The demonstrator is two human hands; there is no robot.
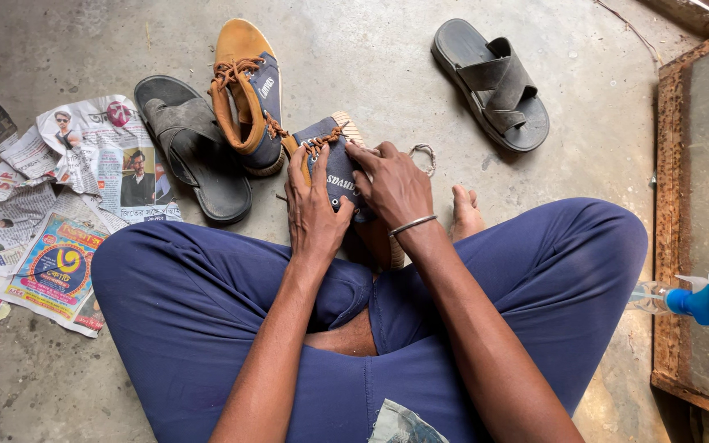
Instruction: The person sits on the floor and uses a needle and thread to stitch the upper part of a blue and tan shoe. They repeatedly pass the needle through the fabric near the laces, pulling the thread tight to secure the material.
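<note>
Newspaper sheets (59, 213), crumpled and overlapping, lie spread on the concrete floor (371, 66) at the far left, beside the knee of a person seated cross-legged in blue trousers (207, 312). Just right of the papers rests a dark grey slide sandal (194, 152), its sole flat on the floor. Touching its right edge stands a tan and navy high-top shoe (248, 98) with orange-brown laces, toe pointing away from the person. At centre, the matching second high-top shoe (334, 164) is held upright just in front of the person's crossed legs, close beside the first. The left hand (313, 209) lies flat against the near side of this shoe, fingers stretched upward along its navy panel toward the laces. The right hand (391, 184), a metal bangle (412, 224) at its wrist, curls over the shoe from the right, fingertips bent onto the navy upper near the lace eyelets. A bare foot (465, 215) shows just right of the hands. Farther right and well apart, a second dark grey slide sandal (494, 86) lies at an angle on the floor. At the right edge, a rusted metal-framed panel (666, 246) runs along the floor, with a clear spray bottle with a blue nozzle (695, 302) lying across it.
</note>
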